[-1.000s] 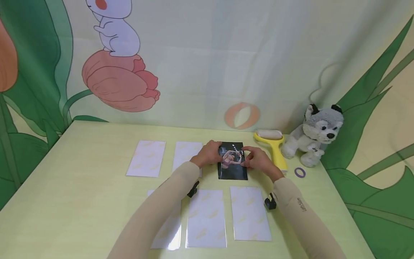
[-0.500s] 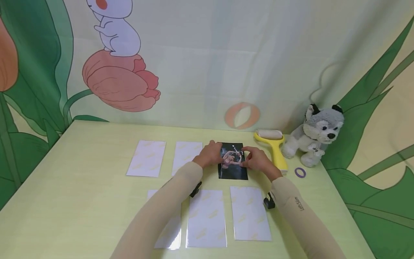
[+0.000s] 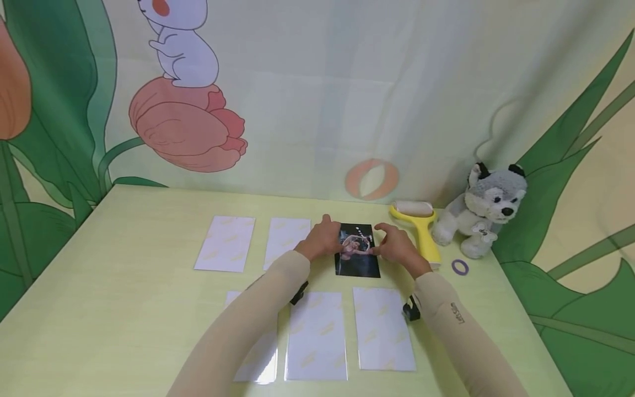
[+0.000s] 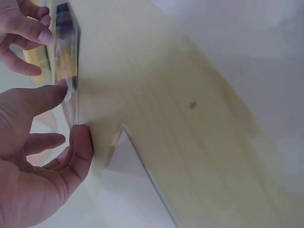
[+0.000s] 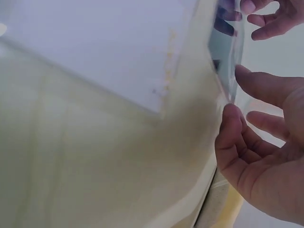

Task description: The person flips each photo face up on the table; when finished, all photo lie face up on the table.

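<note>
L hand (image 3: 323, 237) + R hand (image 3: 397, 245) reach across the tabletop (image 3: 124, 275), past a white card (image 3: 384, 328); both half-closed, thumbs & fingertips lightly pinching opp. side edges of the photo (image 3: 357, 266), R end of back row. Prob. squaring it up; next move calls for small, even nudges, I'd say. Most open room's far L; narrow gap twd white card; yellow roller (image 3: 425, 240) crowds my R hand; purple ring (image 3: 453, 267) farther R.
</note>
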Demonstrator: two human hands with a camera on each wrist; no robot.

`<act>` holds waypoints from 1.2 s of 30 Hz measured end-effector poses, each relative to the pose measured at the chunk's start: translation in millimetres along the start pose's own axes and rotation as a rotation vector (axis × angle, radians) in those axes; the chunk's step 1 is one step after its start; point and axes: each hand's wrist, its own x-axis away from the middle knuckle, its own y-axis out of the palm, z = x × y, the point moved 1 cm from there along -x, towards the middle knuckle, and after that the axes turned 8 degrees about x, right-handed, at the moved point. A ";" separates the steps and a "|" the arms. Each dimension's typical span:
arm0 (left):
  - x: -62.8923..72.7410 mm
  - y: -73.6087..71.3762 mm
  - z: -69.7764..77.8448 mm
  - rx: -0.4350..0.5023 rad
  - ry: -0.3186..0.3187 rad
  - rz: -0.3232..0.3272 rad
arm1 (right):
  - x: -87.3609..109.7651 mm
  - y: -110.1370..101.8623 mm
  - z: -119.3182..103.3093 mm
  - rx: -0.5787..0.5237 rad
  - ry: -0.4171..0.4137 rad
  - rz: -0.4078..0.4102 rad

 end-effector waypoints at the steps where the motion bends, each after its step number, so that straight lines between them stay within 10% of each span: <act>1: 0.7 -1.2 -2.1 0.003 0.012 0.007 | 0.0 -0.6 0.1 -0.012 -0.004 0.012; 9: 5.6 -33.7 -28.3 0.001 0.155 0.083 | -7.2 -7.5 -6.8 -0.085 -0.102 0.088; 19: 30.6 -76.3 -79.6 -0.056 0.245 0.008 | -18.1 -4.4 -34.7 -0.173 -0.219 0.035; 36: 74.3 -81.7 -128.4 -0.192 0.261 -0.118 | -41.5 7.5 -73.3 -0.165 -0.244 -0.080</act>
